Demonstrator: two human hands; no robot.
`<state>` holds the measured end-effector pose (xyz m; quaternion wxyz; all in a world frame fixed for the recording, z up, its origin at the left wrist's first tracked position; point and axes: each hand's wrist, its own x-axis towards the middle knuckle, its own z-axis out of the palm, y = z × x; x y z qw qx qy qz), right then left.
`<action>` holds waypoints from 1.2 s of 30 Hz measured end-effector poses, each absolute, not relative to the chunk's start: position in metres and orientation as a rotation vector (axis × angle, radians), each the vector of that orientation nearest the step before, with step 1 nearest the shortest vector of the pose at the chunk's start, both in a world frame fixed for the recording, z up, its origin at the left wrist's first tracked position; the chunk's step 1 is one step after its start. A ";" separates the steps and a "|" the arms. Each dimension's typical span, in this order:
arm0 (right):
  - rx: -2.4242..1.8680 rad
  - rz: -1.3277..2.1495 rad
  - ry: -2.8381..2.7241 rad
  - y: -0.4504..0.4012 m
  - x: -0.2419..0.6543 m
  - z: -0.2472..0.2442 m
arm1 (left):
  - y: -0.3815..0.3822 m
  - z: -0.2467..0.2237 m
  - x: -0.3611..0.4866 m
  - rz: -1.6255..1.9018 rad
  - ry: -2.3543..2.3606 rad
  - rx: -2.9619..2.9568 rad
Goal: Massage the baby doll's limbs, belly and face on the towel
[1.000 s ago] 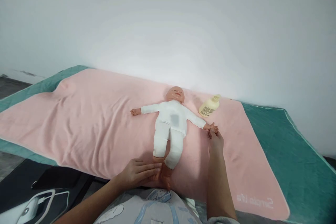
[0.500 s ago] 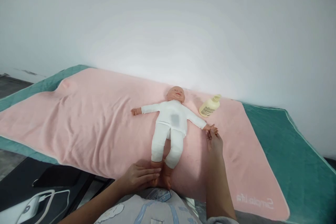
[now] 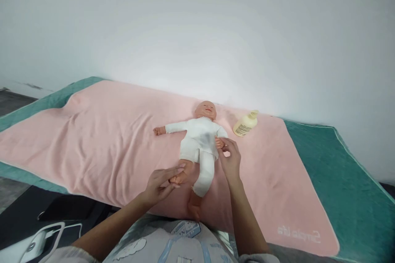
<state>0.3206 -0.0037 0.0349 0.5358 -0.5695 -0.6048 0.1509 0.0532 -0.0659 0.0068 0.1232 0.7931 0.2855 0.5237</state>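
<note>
A baby doll (image 3: 202, 133) with a white cloth body lies on its back on the pink blanket (image 3: 123, 139), head toward the wall. My left hand (image 3: 160, 185) grips the doll's foot on the left side, and that leg is bent up. Between the thumb and fingers of my right hand (image 3: 230, 154) is the doll's hand on the right side, its arm folded in by the torso. The doll's other arm lies stretched out to the left; its other leg points toward me. A pale yellow pump bottle (image 3: 246, 124) stands right of the doll's head.
Under the blanket lies a green cover (image 3: 339, 172), showing at both ends. A pale wall (image 3: 197, 28) rises behind. At the lower left a white device (image 3: 29, 246) with a cable and a dark flat object (image 3: 66, 208) lie on a black surface.
My left hand has moved up with the doll's foot, bending that leg. My right hand has moved left, bringing the doll's hand from out at the side to the torso.
</note>
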 end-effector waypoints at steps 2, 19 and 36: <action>-1.328 0.336 -1.611 -0.004 0.311 0.033 | -0.056 0.011 0.056 1.533 0.893 2.208; -1.415 0.365 -1.559 0.003 0.322 0.033 | -0.037 0.017 0.064 1.487 0.927 1.949; -1.825 0.387 -0.756 -0.019 0.432 0.015 | -0.107 -0.032 0.040 1.310 0.759 2.444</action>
